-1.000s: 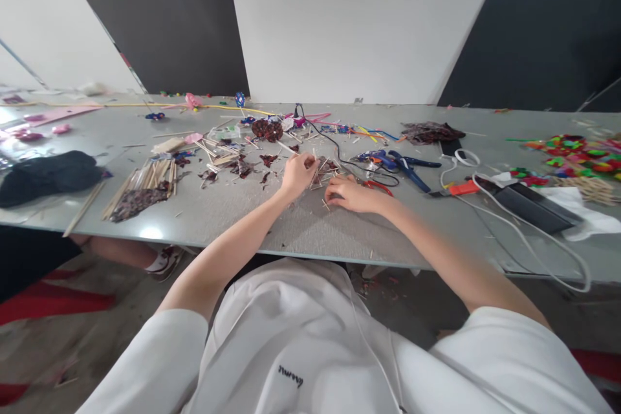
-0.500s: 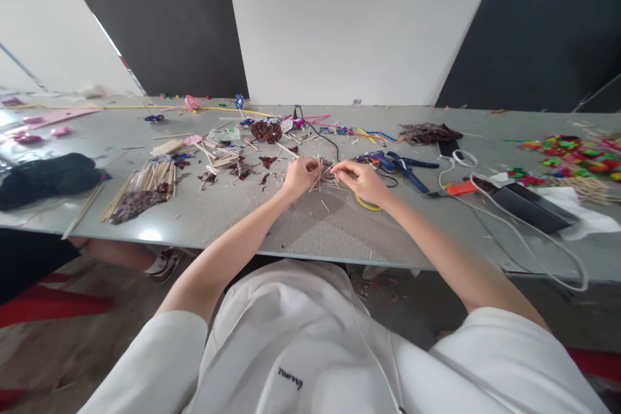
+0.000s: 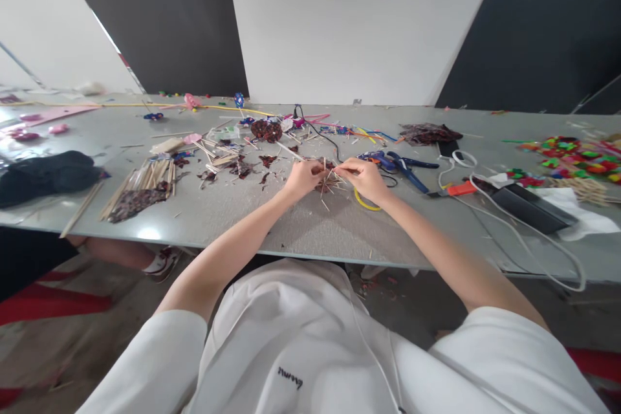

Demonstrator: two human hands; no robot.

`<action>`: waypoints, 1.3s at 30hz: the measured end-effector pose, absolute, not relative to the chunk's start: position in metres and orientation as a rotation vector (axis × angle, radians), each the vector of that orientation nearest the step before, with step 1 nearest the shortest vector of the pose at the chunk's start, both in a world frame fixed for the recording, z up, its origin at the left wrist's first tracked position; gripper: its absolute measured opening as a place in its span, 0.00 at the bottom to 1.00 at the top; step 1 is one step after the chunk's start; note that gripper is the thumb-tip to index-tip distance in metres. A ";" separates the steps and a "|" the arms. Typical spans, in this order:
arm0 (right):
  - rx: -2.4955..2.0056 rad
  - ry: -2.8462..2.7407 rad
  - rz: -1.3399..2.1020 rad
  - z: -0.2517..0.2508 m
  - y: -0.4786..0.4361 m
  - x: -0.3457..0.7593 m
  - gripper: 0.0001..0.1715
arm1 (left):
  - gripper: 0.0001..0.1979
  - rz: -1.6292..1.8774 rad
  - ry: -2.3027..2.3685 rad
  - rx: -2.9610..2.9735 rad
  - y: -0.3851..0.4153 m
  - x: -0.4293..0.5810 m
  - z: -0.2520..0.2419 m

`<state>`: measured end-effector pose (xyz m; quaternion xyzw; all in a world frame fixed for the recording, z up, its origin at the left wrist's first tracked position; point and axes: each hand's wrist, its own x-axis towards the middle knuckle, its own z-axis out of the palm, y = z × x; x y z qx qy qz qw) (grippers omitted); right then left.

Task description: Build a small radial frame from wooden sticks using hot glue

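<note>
Landmark: the cluster of thin sticks [image 3: 328,178], on the table [image 3: 310,229] near its middle.
Left hand [image 3: 301,178]: touching the cluster's left side.
Right hand [image 3: 365,180]: touching its right side.
Ring [image 3: 365,202]: just right of the cluster, partly under the right hand.
Glue gun [image 3: 402,165]: right of the cluster, beyond the right hand.
Stick bundle [image 3: 145,181]: well left of the cluster.
Cable [image 3: 524,239]: far right of the cluster.
</note>
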<state>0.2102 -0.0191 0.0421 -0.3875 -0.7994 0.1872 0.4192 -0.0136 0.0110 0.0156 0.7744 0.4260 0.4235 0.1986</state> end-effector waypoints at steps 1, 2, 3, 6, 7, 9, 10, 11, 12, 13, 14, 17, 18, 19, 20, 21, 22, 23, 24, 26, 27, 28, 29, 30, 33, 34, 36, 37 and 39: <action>-0.977 -2.018 0.463 0.042 -0.019 0.210 0.24 | 0.06 1.169 1.182 2.187 0.010 -0.013 0.016; -0.988 -2.031 0.465 0.042 -0.020 0.209 0.24 | 0.06 1.150 1.172 2.213 0.009 -0.013 0.016; -1.004 -2.044 0.469 0.042 -0.020 0.209 0.24 | 0.07 1.129 1.163 2.241 0.009 -0.012 0.017; -1.039 -2.085 0.474 0.040 -0.019 0.208 0.24 | 0.08 1.078 1.140 2.318 0.007 -0.012 0.019; -1.046 -2.099 0.475 0.039 -0.019 0.209 0.24 | 0.09 1.068 1.129 2.336 0.006 -0.012 0.020; -1.054 -2.121 0.474 0.038 -0.018 0.210 0.23 | 0.09 1.053 1.102 2.363 0.006 -0.013 0.022; -1.058 -2.127 0.470 0.037 -0.017 0.210 0.23 | 0.09 1.045 1.087 2.374 0.006 -0.013 0.022; -1.064 -2.132 0.463 0.037 -0.017 0.211 0.22 | 0.09 1.034 1.075 2.385 0.006 -0.013 0.022; -1.068 -2.135 0.457 0.036 -0.016 0.211 0.22 | 0.09 1.018 1.065 2.395 0.006 -0.014 0.023; -1.069 -2.137 0.457 0.036 -0.016 0.212 0.21 | 0.09 0.999 1.060 2.406 0.006 -0.014 0.023; -1.069 -2.140 0.463 0.036 -0.015 0.212 0.20 | 0.08 0.979 1.059 2.416 0.006 -0.015 0.023; -1.078 -2.145 0.482 0.034 -0.014 0.212 0.18 | 0.07 0.943 1.057 2.428 0.005 -0.016 0.025; -1.086 -2.146 0.479 0.034 -0.014 0.211 0.18 | 0.07 0.945 1.050 2.423 0.004 -0.016 0.026; -1.096 -2.147 0.470 0.034 -0.015 0.211 0.18 | 0.07 0.953 1.044 2.414 0.004 -0.017 0.027; -1.106 -2.147 0.460 0.034 -0.015 0.211 0.17 | 0.06 0.962 1.039 2.402 0.004 -0.017 0.027; -1.113 -2.150 0.456 0.034 -0.015 0.210 0.17 | 0.06 0.971 1.036 2.392 0.004 -0.018 0.028; -1.117 -2.153 0.454 0.035 -0.016 0.210 0.17 | 0.05 0.978 1.032 2.387 0.004 -0.019 0.029; -1.119 -2.157 0.449 0.035 -0.016 0.210 0.17 | 0.05 0.984 1.030 2.387 0.004 -0.019 0.029; -1.117 -2.163 0.440 0.035 -0.016 0.209 0.17 | 0.06 0.989 1.023 2.393 0.004 -0.019 0.029; -1.105 -2.173 0.410 0.035 -0.016 0.209 0.18 | 0.07 0.999 1.004 2.410 0.006 -0.020 0.029; -1.095 -2.177 0.395 0.035 -0.016 0.209 0.19 | 0.07 1.006 1.000 2.414 0.006 -0.019 0.028; -1.085 -2.178 0.384 0.035 -0.016 0.209 0.19 | 0.07 1.011 0.998 2.416 0.007 -0.019 0.027; -1.076 -2.177 0.381 0.035 -0.016 0.208 0.19 | 0.07 1.015 1.000 2.414 0.009 -0.019 0.026; -1.069 -2.175 0.388 0.034 -0.016 0.208 0.19 | 0.06 1.018 1.002 2.410 0.010 -0.019 0.025; -1.057 -2.166 0.445 0.032 -0.016 0.208 0.19 | 0.05 1.027 1.001 2.396 0.013 -0.019 0.022; -1.056 -2.160 0.464 0.032 -0.016 0.207 0.19 | 0.05 1.031 0.999 2.391 0.013 -0.019 0.021; -1.058 -2.149 0.483 0.032 -0.017 0.207 0.18 | 0.05 1.034 0.995 2.379 0.014 -0.019 0.020; -1.062 -2.147 0.478 0.032 -0.017 0.207 0.17 | 0.05 1.036 0.994 2.368 0.013 -0.019 0.020; -1.071 -2.156 0.448 0.033 -0.018 0.206 0.16 | 0.04 1.043 0.987 2.339 0.013 -0.018 0.021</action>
